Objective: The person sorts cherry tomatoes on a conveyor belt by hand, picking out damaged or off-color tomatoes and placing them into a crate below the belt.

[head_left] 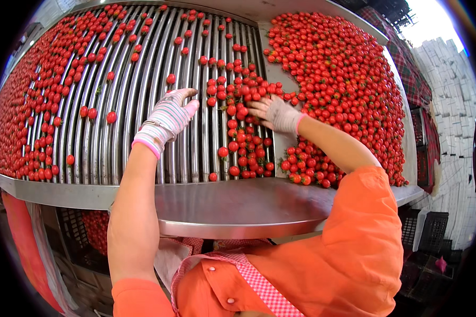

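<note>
My left hand [169, 117], in a striped fingerless glove, hovers over the metal roller conveyor [190, 158] with its thumb and fingers apart. Nothing shows in its grasp, and it is nearest to bare rollers. My right hand [280, 115], in a pale fingerless glove, reaches among loose cherry tomatoes [243, 90] at the conveyor's right end. Its fingers are spread and touch the fruit; their tips are partly hidden there. To the right of that hand, a big heap of cherry tomatoes [344, 79], some with green stems, covers a metal tray [274, 79].
Many more tomatoes [16, 132] crowd the conveyor's left side, with a few scattered between. A smooth metal ledge [238, 208] runs in front of me. Under the left side sits a dark crate [75, 235] beside more tomatoes. Stacked white cartons [452, 132] and black crates [433, 232] stand at the right.
</note>
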